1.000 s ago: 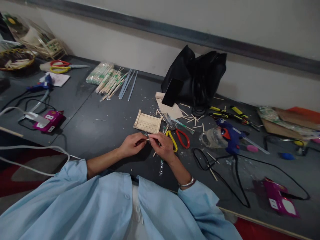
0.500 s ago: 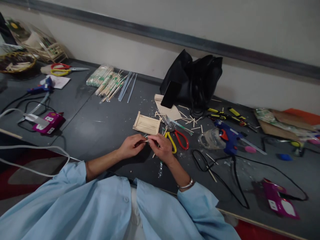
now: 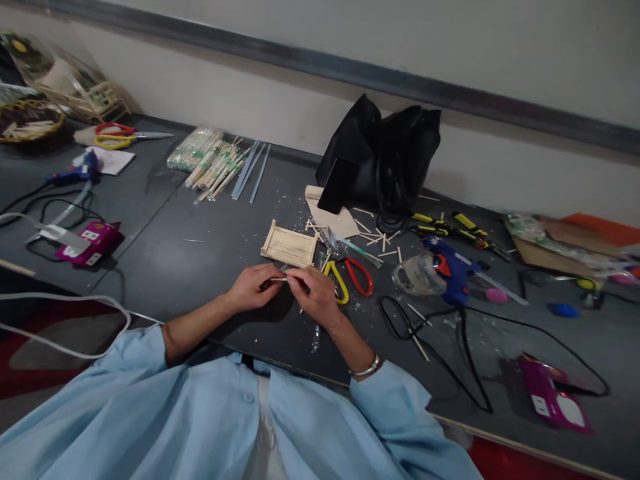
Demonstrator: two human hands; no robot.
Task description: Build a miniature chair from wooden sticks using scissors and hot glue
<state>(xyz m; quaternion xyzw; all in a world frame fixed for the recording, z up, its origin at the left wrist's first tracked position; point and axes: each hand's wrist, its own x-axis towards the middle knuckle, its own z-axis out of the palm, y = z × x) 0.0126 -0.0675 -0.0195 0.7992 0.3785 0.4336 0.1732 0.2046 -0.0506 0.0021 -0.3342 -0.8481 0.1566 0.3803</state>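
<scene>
My left hand (image 3: 253,287) and my right hand (image 3: 316,293) meet in front of my chest, above the table's near side. Between their fingertips they pinch a thin wooden stick (image 3: 280,279), mostly covered by the fingers. Just beyond them lies a small rectangular wooden frame (image 3: 289,247) built of sticks. Scissors with one yellow and one red handle (image 3: 360,277) lie beside my right hand, their blades pointing away. Short cut sticks (image 3: 383,239) are scattered past the scissors.
A black bag (image 3: 380,160) with a phone (image 3: 338,185) against it stands by the wall. To the right are a blue glue gun (image 3: 457,273), pliers (image 3: 450,231) and a purple power box (image 3: 555,397) with cables. Wrapped sticks (image 3: 220,170) lie at the back left.
The whole view has shifted slightly, so things appear a little further left. Both hands keep their pinch on the stick, with only small finger movement.
</scene>
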